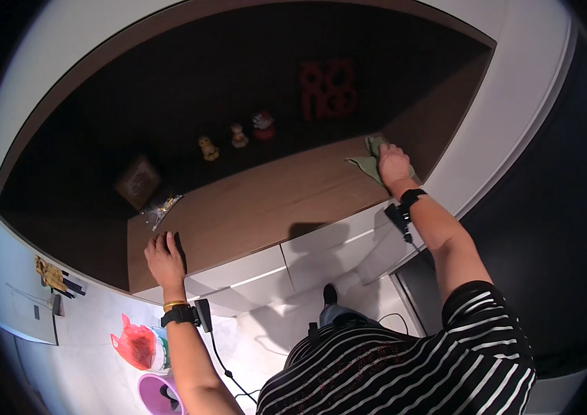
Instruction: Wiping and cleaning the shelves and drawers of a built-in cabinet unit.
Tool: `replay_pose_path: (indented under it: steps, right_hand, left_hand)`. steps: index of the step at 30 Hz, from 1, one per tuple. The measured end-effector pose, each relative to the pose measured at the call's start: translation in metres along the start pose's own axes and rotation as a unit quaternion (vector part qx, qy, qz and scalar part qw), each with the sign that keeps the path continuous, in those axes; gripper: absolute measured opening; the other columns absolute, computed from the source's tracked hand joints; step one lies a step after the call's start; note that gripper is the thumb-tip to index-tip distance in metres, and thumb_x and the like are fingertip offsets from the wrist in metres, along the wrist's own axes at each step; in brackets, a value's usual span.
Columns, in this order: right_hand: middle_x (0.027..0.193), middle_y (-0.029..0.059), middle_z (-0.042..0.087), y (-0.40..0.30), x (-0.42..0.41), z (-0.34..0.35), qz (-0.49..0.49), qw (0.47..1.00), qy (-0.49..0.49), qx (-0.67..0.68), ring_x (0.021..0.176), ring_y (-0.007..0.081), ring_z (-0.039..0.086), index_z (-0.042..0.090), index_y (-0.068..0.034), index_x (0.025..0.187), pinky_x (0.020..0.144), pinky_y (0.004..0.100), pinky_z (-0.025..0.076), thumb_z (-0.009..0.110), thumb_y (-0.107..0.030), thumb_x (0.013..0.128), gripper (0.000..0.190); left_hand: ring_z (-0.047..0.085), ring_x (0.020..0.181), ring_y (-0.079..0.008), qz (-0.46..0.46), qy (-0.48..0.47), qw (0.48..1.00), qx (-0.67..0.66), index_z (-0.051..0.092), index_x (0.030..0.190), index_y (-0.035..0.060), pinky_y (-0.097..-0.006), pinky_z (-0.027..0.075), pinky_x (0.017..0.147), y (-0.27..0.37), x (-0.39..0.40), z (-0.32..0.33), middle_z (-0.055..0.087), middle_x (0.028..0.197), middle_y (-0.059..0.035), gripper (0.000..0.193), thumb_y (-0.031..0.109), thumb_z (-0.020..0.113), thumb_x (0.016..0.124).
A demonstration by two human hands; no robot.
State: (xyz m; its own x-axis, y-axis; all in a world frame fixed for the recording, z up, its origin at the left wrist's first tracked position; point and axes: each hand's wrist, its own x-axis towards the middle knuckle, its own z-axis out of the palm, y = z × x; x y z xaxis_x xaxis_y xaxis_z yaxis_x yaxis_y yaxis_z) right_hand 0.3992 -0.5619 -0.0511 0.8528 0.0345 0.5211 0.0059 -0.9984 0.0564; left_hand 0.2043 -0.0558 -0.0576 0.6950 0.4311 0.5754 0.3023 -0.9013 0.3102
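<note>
My right hand grips a green cloth and presses it on the wooden shelf top, at the right end of the dark cabinet niche. At the left end, my left hand rests near the front edge of the shelf with its fingers slightly apart and nothing held. Beyond the left hand lies a clear plastic packet, beside a framed picture that stands tilted. Small figurines line the back: a yellow one, a pale one and one with a red base.
A red cut-out decoration is on the dark back wall. White drawers sit below the shelf. On the floor at the lower left are a red plastic bag in a bin and a purple bucket. Black cables hang from both wrist straps.
</note>
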Motion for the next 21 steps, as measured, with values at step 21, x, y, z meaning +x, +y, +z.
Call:
replay_pose_path:
  steps: [21]
  right_hand:
    - [0.088, 0.0134, 0.055, -0.091, -0.032, -0.037, -0.315, 0.918, 0.019, 0.242, 0.089, 0.0323, 0.054, 0.056, -0.007, 0.091, 0.078, 0.0443, 0.044, 0.061, -0.024, 0.074, 0.025]
  left_hand:
    - [0.049, 0.108, -0.0355, 0.005, -0.010, 0.999, -0.032, 0.062, 0.106, -0.0013, -0.0403, 0.039, 0.094, -0.015, -0.003, 0.000, 0.057, 0.114, -0.0195, 0.042, 0.034, 0.041, 0.096]
